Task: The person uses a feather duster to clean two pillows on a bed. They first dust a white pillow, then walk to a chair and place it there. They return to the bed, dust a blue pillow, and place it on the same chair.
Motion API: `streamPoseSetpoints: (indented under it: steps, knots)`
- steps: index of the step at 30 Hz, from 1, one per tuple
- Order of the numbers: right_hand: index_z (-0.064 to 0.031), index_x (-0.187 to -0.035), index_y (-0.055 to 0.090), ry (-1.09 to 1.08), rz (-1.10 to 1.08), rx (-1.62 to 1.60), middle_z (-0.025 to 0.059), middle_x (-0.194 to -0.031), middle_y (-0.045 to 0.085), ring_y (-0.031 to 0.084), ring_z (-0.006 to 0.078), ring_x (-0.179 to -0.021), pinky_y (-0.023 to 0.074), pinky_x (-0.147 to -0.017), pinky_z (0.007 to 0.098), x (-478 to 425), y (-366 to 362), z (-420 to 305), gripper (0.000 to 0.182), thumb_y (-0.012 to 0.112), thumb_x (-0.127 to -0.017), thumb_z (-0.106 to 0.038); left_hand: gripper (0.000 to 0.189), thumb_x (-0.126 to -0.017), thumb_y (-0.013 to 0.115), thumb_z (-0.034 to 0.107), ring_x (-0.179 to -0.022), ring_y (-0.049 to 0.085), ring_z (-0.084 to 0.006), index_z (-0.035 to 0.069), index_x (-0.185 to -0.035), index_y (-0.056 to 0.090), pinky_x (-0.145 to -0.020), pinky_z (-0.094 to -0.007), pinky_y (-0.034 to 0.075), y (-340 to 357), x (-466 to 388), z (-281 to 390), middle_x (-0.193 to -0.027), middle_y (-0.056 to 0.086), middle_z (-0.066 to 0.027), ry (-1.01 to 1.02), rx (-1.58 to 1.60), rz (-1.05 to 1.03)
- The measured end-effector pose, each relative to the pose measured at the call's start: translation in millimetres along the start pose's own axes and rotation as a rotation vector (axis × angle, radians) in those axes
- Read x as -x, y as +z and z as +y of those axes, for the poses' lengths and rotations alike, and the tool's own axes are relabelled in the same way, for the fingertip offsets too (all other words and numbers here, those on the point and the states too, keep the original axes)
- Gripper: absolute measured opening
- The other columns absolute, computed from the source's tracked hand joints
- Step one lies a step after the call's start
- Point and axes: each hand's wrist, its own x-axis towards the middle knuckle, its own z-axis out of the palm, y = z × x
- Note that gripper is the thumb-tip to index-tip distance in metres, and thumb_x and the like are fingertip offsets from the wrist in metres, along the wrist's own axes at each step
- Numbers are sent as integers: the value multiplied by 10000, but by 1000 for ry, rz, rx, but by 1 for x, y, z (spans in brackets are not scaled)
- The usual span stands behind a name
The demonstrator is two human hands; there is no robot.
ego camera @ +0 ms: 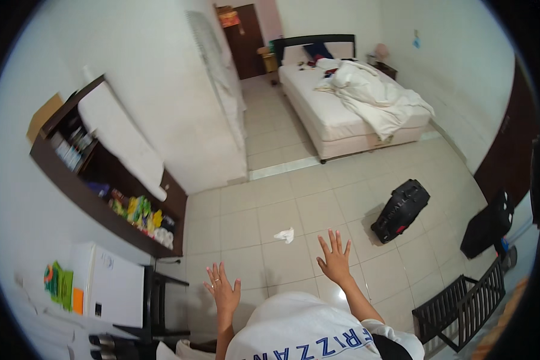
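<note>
Both of my hands are held out in front of my body over the tiled floor, backs up and fingers spread. My left hand [223, 290] wears a ring and holds nothing. Farther right, my right hand [335, 261] is bare of any object too. On the floor just beyond and left of the right hand lies a crumpled white tissue or cloth [285, 235], apart from both hands. A black wheeled travel bag [401, 210] stands on the tiles to the right, beyond the right hand.
A bed [315, 96] with a rumpled white blanket [369, 90] stands at the back. On the left are a dark open cabinet [94, 198] with packets and a small white refrigerator [117, 283]. A black slatted bench [459, 306] and a dark case [486, 227] are at right.
</note>
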Motion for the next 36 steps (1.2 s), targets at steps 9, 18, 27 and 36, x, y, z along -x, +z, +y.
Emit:
streamPoseSetpoints:
  steps: [9, 18, 27, 36]
  knots:
    - [-203, -1550, 300, 357, 84, 7, 144, -1648, 116, 62, 359, -1526, 24, -1151, 686, -10, -48, 107, 807, 703, -857, -297, 767, -914, 641, 297, -1520, 20, -395, 110, -1548, 252, -1141, -693, -15, 69, -126, 163, -1628, 150, -178, 516, -9, -217]
    - [-197, -1549, 308, 565, 131, 28, 148, -1646, 125, 76, 366, -1524, 23, -1156, 672, -98, -38, 175, 820, 712, -844, -307, 754, -915, 645, 299, -1519, 33, -397, 117, -1542, 268, -1146, -690, 9, 139, -285, 255, -1625, 160, -182, 637, -56, -323]
    - [-190, -1512, 378, 649, 316, 170, 125, -1637, 178, 104, 328, -1525, 32, -1169, 646, -276, -90, 253, 754, 715, -845, -289, 677, -944, 609, 313, -1515, 85, -389, 91, -1515, 319, -1154, -683, 44, 185, -480, 389, -1602, 221, -209, 742, 33, -321]
    - [-191, -1495, 408, 844, 304, 206, 146, -1630, 187, 104, 360, -1521, 24, -1148, 682, -331, -109, 382, 791, 757, -792, -293, 642, -937, 615, 313, -1503, 132, -410, 77, -1483, 372, -1142, -695, 67, 284, -558, 548, -1560, 300, -220, 906, 93, -480]
